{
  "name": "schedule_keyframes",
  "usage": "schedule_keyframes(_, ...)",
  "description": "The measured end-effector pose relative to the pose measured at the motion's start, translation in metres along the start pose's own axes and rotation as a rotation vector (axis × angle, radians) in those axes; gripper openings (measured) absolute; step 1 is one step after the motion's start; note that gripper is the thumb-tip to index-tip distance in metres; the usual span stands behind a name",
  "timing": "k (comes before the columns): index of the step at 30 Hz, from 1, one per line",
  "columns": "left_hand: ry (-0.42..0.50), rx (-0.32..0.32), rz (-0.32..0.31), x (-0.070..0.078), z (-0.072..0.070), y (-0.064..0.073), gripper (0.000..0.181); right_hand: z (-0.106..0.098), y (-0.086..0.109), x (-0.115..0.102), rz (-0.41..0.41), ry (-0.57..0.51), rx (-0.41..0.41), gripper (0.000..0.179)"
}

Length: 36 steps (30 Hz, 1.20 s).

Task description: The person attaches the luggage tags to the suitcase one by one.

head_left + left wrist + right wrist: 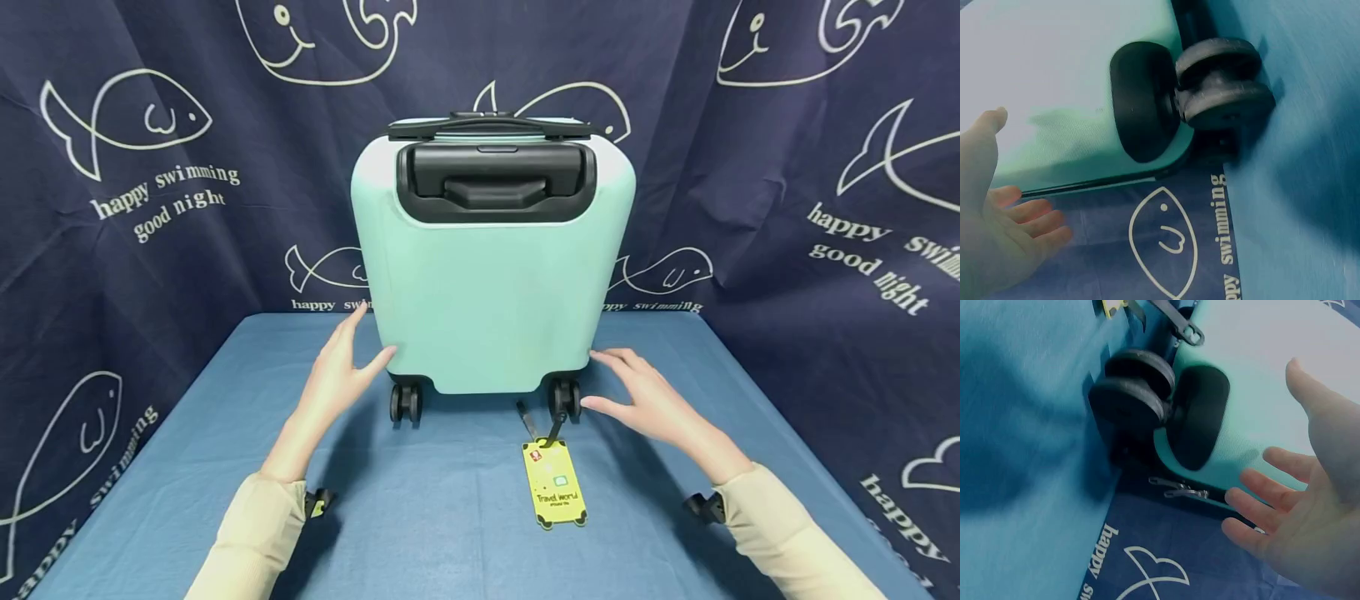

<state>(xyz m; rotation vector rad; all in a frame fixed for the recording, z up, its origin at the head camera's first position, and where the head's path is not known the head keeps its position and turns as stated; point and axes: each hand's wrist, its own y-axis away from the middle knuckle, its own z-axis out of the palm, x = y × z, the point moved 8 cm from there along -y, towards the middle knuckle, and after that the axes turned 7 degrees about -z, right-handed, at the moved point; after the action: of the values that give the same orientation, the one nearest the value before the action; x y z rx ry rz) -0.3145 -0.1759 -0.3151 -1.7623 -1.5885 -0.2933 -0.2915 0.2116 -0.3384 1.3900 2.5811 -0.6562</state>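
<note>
Head | 1 suitcase (491,300) | 2 hands (336,375) (647,398) beside it | 1 yellow tag (555,483)

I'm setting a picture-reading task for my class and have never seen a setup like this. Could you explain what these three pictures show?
There is no mechanical grip here: a person works with a bare left hand and right hand. The wide picture comes from a camera on the person's head, looking forward and down. The two close ones come from cameras worn on the left and right wrists.

A pale mint suitcase stands upright on black wheels on a blue surface. In front of it lies a yellow luggage tag. Behind hangs a dark cloth with fish drawings.

Nothing is held: the hands are open, one at each lower side of the suitcase. Whether any fingertip touches it, I cannot tell.
</note>
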Motion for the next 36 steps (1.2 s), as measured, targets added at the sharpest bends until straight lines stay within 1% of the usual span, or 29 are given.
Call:
schedule_keyframes(4,0.063,-0.033,-0.035,-0.001,0.007,-0.006,0.087,0.01,-0.001,-0.007,-0.03,-0.009,0.012,0.062)
schedule_keyframes(7,0.127,-0.032,-0.038,-0.001,0.01,-0.009,0.09,0.02,-0.001,-0.011,-0.038,-0.029,0.001,0.054)
schedule_keyframes(12,0.207,-0.026,-0.031,0.0,0.013,-0.015,0.095,0.04,0.001,-0.013,-0.016,-0.054,-0.07,0.046)
schedule_keyframes(17,0.256,-0.041,-0.036,0.003,0.018,-0.021,0.102,0.058,0.003,-0.013,0.011,-0.074,-0.143,0.039)
schedule_keyframes(20,0.273,-0.046,-0.05,0.005,0.02,-0.024,0.105,0.065,0.002,-0.015,-0.003,-0.085,-0.16,0.035)
schedule_keyframes(24,0.288,-0.034,-0.044,0.008,0.022,-0.026,0.106,0.075,0.003,-0.017,-0.029,-0.134,-0.19,0.028)
schedule_keyframes(28,0.304,-0.023,-0.043,0.009,0.023,-0.026,0.104,0.085,0.006,-0.018,-0.015,-0.167,-0.219,0.024)
schedule_keyframes(32,0.331,-0.039,-0.072,0.007,0.025,-0.026,0.103,0.09,0.007,-0.019,0.003,-0.147,-0.206,0.029)
schedule_keyframes(34,0.332,-0.048,-0.083,0.006,0.026,-0.026,0.103,0.091,0.007,-0.02,0.015,-0.136,-0.194,0.031)
schedule_keyframes(36,0.316,-0.049,-0.087,0.005,0.026,-0.026,0.102,0.091,0.006,-0.02,0.024,-0.128,-0.182,0.03)
